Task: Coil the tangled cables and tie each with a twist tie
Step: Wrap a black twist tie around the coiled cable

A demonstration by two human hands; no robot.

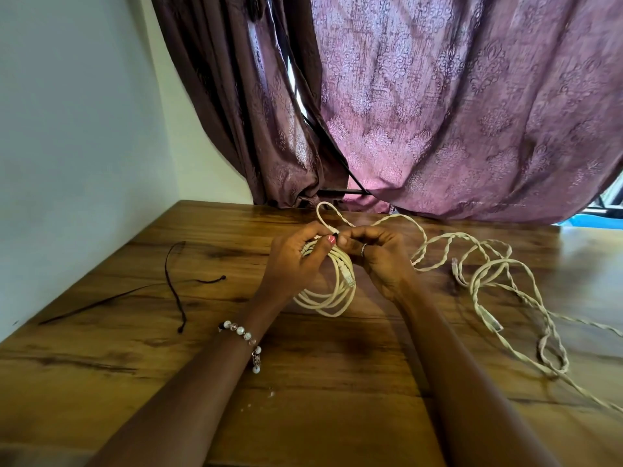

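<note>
Fingers of both hands meet at the top of a round coil of cream network cable [332,288], which hangs between them above the table. The left hand [296,261] grips the coil's upper loops, thumb pressed to a small dark tie; the right hand [374,254] pinches that same spot. Loose twisted cream cable [499,284] sprawls to the right. Two thin dark twist ties [173,281] lie left on the glossy wood-grain table [101,365]. Patterned mauve curtains [455,106] hang behind, beside a pale wall [74,129].
</note>
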